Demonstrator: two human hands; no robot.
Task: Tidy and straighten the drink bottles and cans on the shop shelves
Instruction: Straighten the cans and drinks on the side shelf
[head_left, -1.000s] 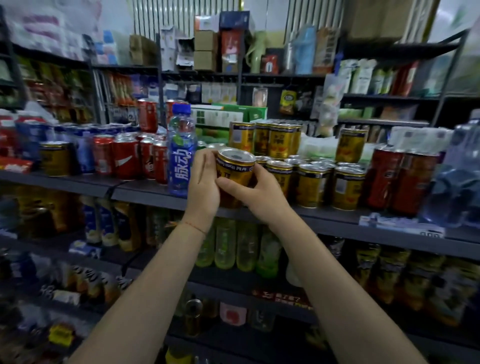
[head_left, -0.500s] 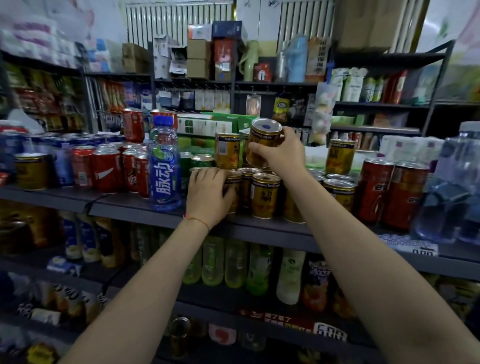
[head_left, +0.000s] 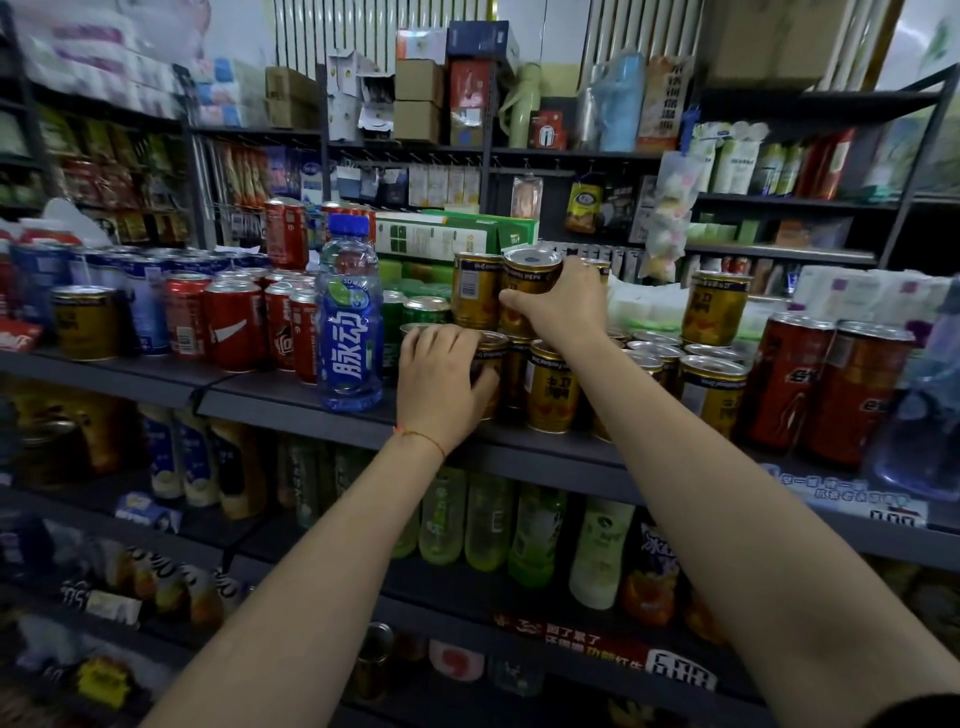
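Observation:
My right hand (head_left: 563, 304) grips a gold can (head_left: 527, 283) and holds it on top of the front gold cans, beside another stacked gold can (head_left: 474, 288). My left hand (head_left: 441, 382) is wrapped around a front-row gold can (head_left: 489, 371) standing on the grey shelf (head_left: 291, 402); most of that can is hidden by my fingers. More gold cans (head_left: 553, 387) stand in rows to the right. A blue bottle (head_left: 349, 317) stands upright just left of my left hand.
Red cola cans (head_left: 234, 325) and blue cans fill the shelf to the left, with one lone gold can (head_left: 85, 322) among them. Tall red cans (head_left: 826, 389) and a large water jug (head_left: 924, 410) stand at the right. Green bottles (head_left: 488, 525) line the shelf below.
My right hand has lowered the gold can a little onto the stacked row. My left hand has stayed on the front can.

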